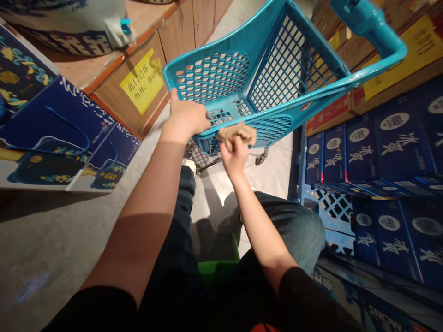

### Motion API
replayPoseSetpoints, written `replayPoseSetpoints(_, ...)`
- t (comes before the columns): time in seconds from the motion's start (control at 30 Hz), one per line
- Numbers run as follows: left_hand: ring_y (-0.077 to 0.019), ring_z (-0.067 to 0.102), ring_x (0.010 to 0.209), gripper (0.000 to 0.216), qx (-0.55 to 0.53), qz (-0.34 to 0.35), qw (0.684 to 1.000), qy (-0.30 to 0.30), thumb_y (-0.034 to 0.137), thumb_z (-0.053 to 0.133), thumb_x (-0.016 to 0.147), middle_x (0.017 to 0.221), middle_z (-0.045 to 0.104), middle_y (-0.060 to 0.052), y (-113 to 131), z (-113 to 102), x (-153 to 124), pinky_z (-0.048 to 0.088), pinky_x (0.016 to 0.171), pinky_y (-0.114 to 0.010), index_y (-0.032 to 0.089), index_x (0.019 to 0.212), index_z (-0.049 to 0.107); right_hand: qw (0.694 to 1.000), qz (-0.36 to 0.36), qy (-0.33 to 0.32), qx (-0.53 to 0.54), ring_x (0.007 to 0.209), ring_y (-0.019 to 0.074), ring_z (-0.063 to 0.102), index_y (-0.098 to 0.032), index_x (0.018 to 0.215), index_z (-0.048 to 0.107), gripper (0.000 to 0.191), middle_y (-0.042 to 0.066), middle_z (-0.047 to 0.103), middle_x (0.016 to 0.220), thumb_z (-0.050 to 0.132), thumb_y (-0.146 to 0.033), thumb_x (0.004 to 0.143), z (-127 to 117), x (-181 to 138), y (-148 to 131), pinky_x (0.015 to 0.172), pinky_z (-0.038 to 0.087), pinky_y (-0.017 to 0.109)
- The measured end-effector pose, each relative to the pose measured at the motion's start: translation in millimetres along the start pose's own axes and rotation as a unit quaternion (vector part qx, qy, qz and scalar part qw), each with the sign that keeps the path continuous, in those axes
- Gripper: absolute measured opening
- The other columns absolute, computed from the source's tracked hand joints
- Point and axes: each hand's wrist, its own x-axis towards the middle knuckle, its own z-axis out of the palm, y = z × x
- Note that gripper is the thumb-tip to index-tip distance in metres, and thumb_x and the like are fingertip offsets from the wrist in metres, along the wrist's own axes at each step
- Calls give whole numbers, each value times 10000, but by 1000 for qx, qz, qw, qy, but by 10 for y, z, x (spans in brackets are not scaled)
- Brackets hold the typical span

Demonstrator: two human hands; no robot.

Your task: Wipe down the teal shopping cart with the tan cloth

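A blue plastic shopping cart [266, 108] stands in front of me, its mesh basket tilted in my view. My left hand [187, 115] grips the near corner of the basket's rim, thumb on top and fingers curled over the edge. In my right hand [236, 154] is a bunched tan cloth [237, 133], pressed against the outside of the near basket wall just under the rim. The fingers close around the cloth, and part of it is slightly blurred. The cart's handle [377, 60] rises at the upper right.
Stacked blue beer boxes [363, 147] line the right side on a blue crate [328, 207]. On the left are dark blue gift boxes [62, 124] and a wooden cabinet [180, 32] with a yellow notice [142, 82]. A green seat edge [218, 269] shows between my legs.
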Motion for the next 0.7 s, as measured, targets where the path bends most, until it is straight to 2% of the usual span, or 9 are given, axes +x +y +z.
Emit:
replayPoseSetpoints(0.07,-414,740,1389,467,-5,0,1000,0,418,575,1024,1232,905,-145,-14,10,3,351,1291,-599,293,1300,931,991,64,-110,-35,835,228,682,-274,842,591,178,18,683,825,724,-211,942,122,-248,59,827,578,330)
replayPoseSetpoints(0.13,-418,731,1400,460,-23,5,1000,2,428,588,1014,1251,903,-144,-29,20,13,349,1290,-602,309,1292,934,975,111,-183,-60,868,234,688,-272,847,584,188,16,693,838,724,-172,923,174,-404,126,827,548,314)
replayPoseSetpoints(0.3,-428,734,1394,448,-29,-1,1000,-4,428,607,1008,1283,896,-151,-31,25,51,353,1299,-597,299,1283,936,949,114,-270,-119,978,258,706,-248,1010,681,45,65,768,977,700,-211,993,96,-395,213,843,503,294)
replayPoseSetpoints(0.4,-438,740,1405,479,-9,-11,1000,-13,424,594,1017,1328,882,-176,-4,8,55,343,1321,-591,249,1308,932,925,116,-333,-143,988,265,712,-236,1037,707,43,85,785,997,679,-208,1019,19,-373,264,875,516,307)
replayPoseSetpoints(0.47,-436,741,1416,493,-4,-11,1000,-16,416,580,1026,1355,873,-185,12,-1,47,350,1322,-576,226,1317,929,906,141,-373,-141,939,262,712,-235,1036,722,69,79,792,981,686,-187,1002,-25,-403,292,850,528,313)
replayPoseSetpoints(0.53,-435,744,1417,498,5,-8,1000,-16,404,564,1032,1352,874,-185,20,-6,39,357,1320,-578,214,1314,927,895,165,-394,-131,900,262,721,-236,1046,742,101,79,806,985,713,-175,971,-42,-455,273,816,542,320)
replayPoseSetpoints(0.6,-428,751,1404,495,17,-4,1000,-14,406,555,1037,1304,888,-166,22,-8,33,357,1322,-592,231,1312,927,896,166,-400,-98,909,262,745,-238,1061,768,134,75,824,1008,750,-176,944,-12,-512,197,825,562,324)
replayPoseSetpoints(0.7,-418,759,1384,485,28,-2,1000,-14,410,554,1036,1228,906,-136,26,-25,14,356,1322,-615,281,1316,929,925,186,-330,25,937,231,767,-237,1030,799,112,28,840,999,800,-215,921,90,-568,86,895,590,309)
